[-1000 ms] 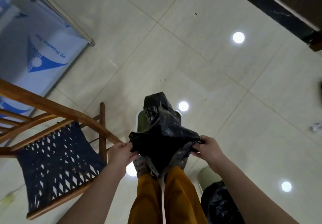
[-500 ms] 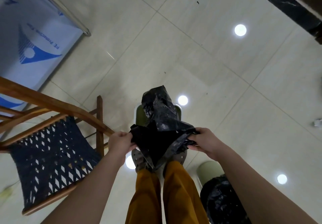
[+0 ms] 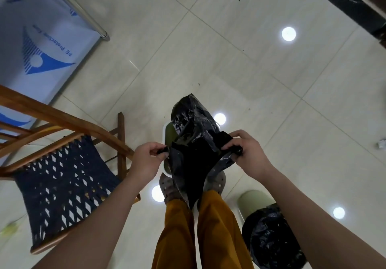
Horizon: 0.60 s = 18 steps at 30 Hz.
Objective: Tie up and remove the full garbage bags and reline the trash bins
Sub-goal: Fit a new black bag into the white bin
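A black garbage bag (image 3: 193,143) hangs spread between both hands, its mouth pulled apart and its far end billowing upward. My left hand (image 3: 147,160) pinches the bag's left edge. My right hand (image 3: 245,153) pinches the right edge. Beneath the bag stands a pale green trash bin (image 3: 168,131) with a white rim, mostly hidden by the bag. A second pale green bin (image 3: 253,203) stands at the lower right, with a full black bag (image 3: 269,241) next to it, partly behind my right forearm.
A wooden chair (image 3: 62,164) with a dark woven seat stands close on the left. A blue-and-white panel (image 3: 39,45) with a metal post lies beyond it. My feet in grey clogs (image 3: 167,185) stand just behind the bin. A crumpled paper scrap (image 3: 381,143) lies far right.
Both hands have raised the bag's edges a little and come nearer each other, and the bag's mouth has opened more. The view has tilted slightly.
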Each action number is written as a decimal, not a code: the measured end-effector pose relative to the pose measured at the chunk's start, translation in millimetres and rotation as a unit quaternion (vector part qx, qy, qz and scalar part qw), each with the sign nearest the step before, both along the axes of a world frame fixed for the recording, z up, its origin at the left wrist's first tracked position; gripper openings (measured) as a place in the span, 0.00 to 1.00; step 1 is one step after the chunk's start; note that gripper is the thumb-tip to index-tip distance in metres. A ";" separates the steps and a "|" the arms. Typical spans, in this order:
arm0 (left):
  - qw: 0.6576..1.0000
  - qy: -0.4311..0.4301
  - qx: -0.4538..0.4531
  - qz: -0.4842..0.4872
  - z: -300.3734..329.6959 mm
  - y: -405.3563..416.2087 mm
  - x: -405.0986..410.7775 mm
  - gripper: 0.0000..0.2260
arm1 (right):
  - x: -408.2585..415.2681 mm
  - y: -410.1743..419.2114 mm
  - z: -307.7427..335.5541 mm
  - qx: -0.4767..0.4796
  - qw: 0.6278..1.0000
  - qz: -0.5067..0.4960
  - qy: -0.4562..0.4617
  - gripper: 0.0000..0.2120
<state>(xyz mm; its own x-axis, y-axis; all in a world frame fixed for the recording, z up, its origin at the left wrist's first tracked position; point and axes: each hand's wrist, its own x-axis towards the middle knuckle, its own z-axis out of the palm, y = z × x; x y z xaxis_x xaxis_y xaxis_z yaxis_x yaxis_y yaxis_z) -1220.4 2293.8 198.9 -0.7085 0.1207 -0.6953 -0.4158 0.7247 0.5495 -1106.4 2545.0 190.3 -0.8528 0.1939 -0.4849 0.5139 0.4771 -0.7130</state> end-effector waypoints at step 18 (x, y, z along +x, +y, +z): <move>0.982 -0.173 -0.061 0.040 5.3 -37.9 29.7 0.02 | 41.1 -16.8 17.0 -0.061 0.982 -0.055 -0.169 0.20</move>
<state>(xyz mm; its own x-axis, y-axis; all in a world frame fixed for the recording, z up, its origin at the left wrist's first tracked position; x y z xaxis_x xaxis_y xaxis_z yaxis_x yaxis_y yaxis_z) -1190.7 2255.8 204.2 -0.4305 -0.0252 -0.9022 -0.6215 0.7332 0.2761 -1065.3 2528.2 207.3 -0.6157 0.1982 -0.7626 0.7750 0.3268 -0.5408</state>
